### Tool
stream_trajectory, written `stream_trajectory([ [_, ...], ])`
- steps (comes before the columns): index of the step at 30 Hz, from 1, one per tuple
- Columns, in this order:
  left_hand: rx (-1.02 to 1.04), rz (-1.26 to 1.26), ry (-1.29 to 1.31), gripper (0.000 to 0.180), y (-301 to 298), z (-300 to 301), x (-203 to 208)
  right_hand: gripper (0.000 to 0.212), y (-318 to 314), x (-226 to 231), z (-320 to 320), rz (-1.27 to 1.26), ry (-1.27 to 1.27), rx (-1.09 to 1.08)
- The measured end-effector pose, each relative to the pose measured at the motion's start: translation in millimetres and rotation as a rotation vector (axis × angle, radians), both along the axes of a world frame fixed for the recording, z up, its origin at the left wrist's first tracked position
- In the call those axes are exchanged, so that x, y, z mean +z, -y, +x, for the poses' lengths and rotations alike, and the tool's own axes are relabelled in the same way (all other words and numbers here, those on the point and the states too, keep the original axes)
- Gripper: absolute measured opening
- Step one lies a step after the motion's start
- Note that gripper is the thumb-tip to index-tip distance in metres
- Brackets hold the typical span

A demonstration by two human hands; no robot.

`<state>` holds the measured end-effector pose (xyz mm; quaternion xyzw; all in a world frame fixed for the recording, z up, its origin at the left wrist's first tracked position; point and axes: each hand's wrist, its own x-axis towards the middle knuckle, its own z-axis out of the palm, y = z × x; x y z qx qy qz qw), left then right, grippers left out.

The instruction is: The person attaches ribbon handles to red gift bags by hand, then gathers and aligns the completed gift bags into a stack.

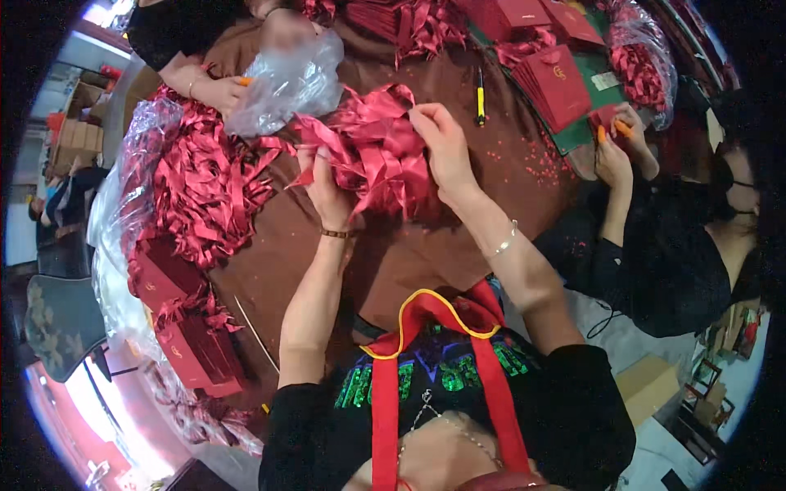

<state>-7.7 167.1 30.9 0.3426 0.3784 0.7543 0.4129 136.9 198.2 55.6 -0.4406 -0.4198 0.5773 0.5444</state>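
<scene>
plastic (115,270), clear and crumpled, along the desk's left side, wrapped partly round a large heap of red ribbons (209,188). 2nd clear wrapping (637,20) at upper right, more red ribbons (643,78) inside it. 3rd, a crumpled clear bag (295,78), between a co-worker's hands at the top; contents cannot be told.

ribbon bundle (389,164): glossy red, loose, looped and twisted, several flat ends sticking out. held up over the middle of the desk, between the person's 2 hands. left hand (325,184) grips its lower left side; right hand (446,147) pinches its upper right edge, thumb against fingers.

desk (479,209) under brown cloth, small red bits (536,164) scattered at right. yellow-and-black tool (481,98) near the far edge. dark red folders (553,86) on a green mat (575,137); further red stack (196,352) at lower left. 2nd co-worker (679,245) at right. room: chair (61,327) and cardboard boxes (78,135) at left.
</scene>
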Motion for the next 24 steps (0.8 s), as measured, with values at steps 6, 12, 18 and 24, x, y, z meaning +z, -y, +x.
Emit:
stream_trajectory([
  [6, 0.066, 0.013, -0.144, 0.015, 6, 10, 14, 0.028, -12, 3, 7, -0.053, 0.124, 0.039],
  [12, 0.137, 0.023, -0.111, 0.013, -26, -13, -25, 0.037, 0, -12, 12, 0.151, -0.045, 0.147],
  [18, 0.275, -0.027, -0.313, 0.017, -26, -9, -11, 0.049, 2, -13, 36, 0.270, -0.205, 0.425],
  [24, 0.274, -0.034, -0.214, 0.016, -29, -3, -14, 0.118, 4, -4, 76, 0.445, 0.390, 0.861],
])
